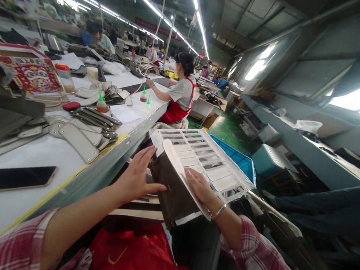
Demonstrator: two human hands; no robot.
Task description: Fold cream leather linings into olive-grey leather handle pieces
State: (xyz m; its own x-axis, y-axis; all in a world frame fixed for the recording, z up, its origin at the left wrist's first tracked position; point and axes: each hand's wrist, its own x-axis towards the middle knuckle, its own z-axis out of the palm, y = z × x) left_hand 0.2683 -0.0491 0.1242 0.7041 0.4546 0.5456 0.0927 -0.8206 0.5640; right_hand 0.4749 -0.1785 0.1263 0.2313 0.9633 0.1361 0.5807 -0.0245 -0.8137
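A dark brown panel (pixel 173 186) with a cream curved edge (pixel 178 163) stands tilted in front of me. My right hand (pixel 199 187) grips it along the cream side, thumb hidden. To its left, my left hand (pixel 139 171) is open, fingers and thumb spread, close by the dark face; I cannot tell whether the fingertips touch. Behind the panel lies a white sheet with rows of cut-out slots (pixel 212 158), partly over a blue crate (pixel 237 155). Pale strips (pixel 137 213) lie below my left hand.
The white worktable (pixel 127 131) runs along my left, holding a phone (pixel 18 178), grey strap pieces (pixel 79 140), a glue bottle (pixel 102 105) and a decorated red box (pixel 30 71). A co-worker in a red apron (pixel 180 106) sits further along. A long bench (pixel 302 147) stands right.
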